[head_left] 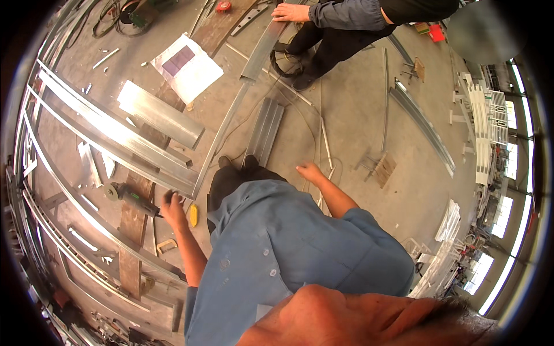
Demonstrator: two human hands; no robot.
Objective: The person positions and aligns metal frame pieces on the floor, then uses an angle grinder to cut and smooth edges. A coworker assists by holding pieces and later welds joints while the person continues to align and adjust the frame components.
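My left hand (174, 210) is closed around the rear end of a dark angle grinder (137, 199), whose disc points away to the left. My right hand (311, 172) hangs in front of me to the right, its fingers loosely curled, with nothing visible in it. Between and beyond my hands, a ribbed metal channel (266, 131) lies on the floor by my shoes. Left of me, long shiny metal profiles (115, 124) run past the grinder. Below my left hand a yellow tool or case (194, 215) lies on the floor; its kind is unclear.
Ahead, a co-worker's hand (291, 12) rests on a long metal profile (266, 51). A paper sheet (187, 66) and a short wide metal piece (160, 114) lie at the far left. Cables (314, 138) cross the floor. More profiles (424, 128) lie on the right.
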